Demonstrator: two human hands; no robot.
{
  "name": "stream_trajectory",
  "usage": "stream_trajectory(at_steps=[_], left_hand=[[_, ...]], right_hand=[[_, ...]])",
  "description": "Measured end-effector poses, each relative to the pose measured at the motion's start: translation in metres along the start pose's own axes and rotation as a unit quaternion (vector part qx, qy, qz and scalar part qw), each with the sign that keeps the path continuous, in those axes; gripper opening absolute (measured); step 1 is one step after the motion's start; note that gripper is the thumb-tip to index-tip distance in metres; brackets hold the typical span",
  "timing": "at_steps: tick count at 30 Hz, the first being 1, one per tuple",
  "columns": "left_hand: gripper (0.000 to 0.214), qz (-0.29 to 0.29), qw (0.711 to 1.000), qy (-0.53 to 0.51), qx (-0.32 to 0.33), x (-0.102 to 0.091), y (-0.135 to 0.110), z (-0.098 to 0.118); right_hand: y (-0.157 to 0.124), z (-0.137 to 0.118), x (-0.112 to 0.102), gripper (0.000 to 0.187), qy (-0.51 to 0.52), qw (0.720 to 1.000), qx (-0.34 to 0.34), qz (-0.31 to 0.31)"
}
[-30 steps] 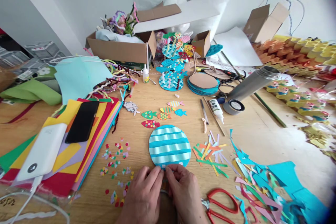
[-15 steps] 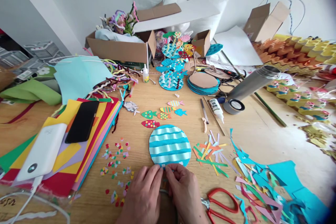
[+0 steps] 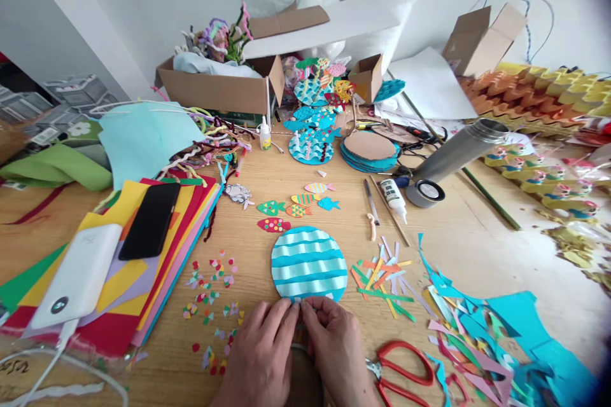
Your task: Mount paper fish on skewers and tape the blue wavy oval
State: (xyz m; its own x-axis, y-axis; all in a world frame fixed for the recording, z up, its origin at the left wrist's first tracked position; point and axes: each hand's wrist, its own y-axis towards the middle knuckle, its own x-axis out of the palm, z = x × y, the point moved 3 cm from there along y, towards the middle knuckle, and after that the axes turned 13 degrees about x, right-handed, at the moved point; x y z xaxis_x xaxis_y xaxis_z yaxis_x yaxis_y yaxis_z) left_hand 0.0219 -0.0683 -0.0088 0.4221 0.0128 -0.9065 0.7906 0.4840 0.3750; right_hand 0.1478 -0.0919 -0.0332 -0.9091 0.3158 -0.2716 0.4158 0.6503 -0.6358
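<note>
A round disc of wavy blue and light-blue paper stripes (image 3: 308, 262) lies on the wooden table (image 3: 477, 248) right in front of me. My left hand (image 3: 262, 356) and my right hand (image 3: 337, 350) meet at its near edge, fingertips pinched together over something small that I cannot make out. Several paper fish (image 3: 296, 206) lie in a row just beyond the disc. Red-handled scissors (image 3: 403, 375) rest beside my right hand.
Coloured paper sheets (image 3: 157, 254) with a black phone (image 3: 150, 220) and a white power bank (image 3: 79, 275) lie left. Paper dots (image 3: 210, 302), paper strips (image 3: 382, 276), blue scraps (image 3: 501, 337), a glue bottle (image 3: 394, 198), a steel flask (image 3: 458, 152) and cardboard boxes (image 3: 219, 86) surround the disc.
Both hands stay at the disc's near edge; the fingertips have shifted only slightly closer together.
</note>
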Motion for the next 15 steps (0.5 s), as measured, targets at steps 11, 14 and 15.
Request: stream_trajectory(at_steps=[11, 14, 15], left_hand=[[0.048, -0.020, 1.000, 0.010, -0.005, 0.0025, -0.0027, 0.0011], [0.049, -0.030, 0.999, 0.016, -0.005, 0.0025, -0.0024, 0.0017], [0.049, -0.032, 0.999, 0.016, -0.005, 0.0024, -0.0020, 0.0019]], right_hand=[[0.0010, 0.0011, 0.0009, 0.035, -0.001, 1.000, -0.010, 0.004], [0.0008, 0.0004, 0.0002, 0.035, -0.008, 1.000, -0.013, 0.004], [0.0009, 0.0003, 0.0001, 0.036, -0.011, 1.000, -0.014, 0.004]])
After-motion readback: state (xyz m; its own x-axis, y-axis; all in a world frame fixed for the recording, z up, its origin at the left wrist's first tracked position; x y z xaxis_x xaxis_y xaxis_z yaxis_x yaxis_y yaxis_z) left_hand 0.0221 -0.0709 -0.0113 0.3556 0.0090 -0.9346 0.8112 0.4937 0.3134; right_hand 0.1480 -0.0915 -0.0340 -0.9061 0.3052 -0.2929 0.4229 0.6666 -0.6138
